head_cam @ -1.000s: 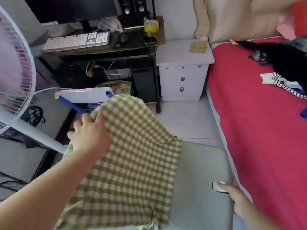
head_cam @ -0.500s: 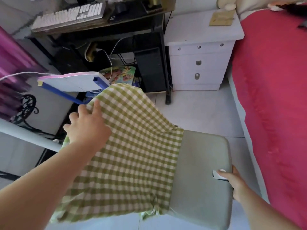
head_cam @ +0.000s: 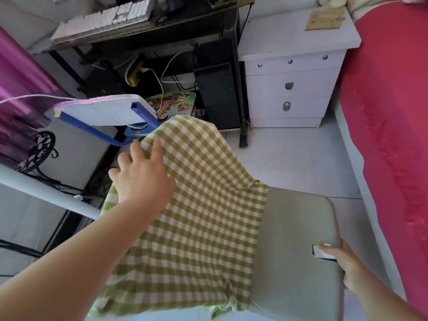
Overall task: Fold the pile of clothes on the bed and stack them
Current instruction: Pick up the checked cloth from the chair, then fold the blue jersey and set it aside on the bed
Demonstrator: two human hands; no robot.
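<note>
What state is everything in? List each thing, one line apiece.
checked cloth: unfolded, draped over the left of the grey pad.
grey pad: flat, held at its right edge.
left hand: flat on the cloth, fingers spread.
right hand: grips the pad's edge.
nightstand drawers: closed.
</note>
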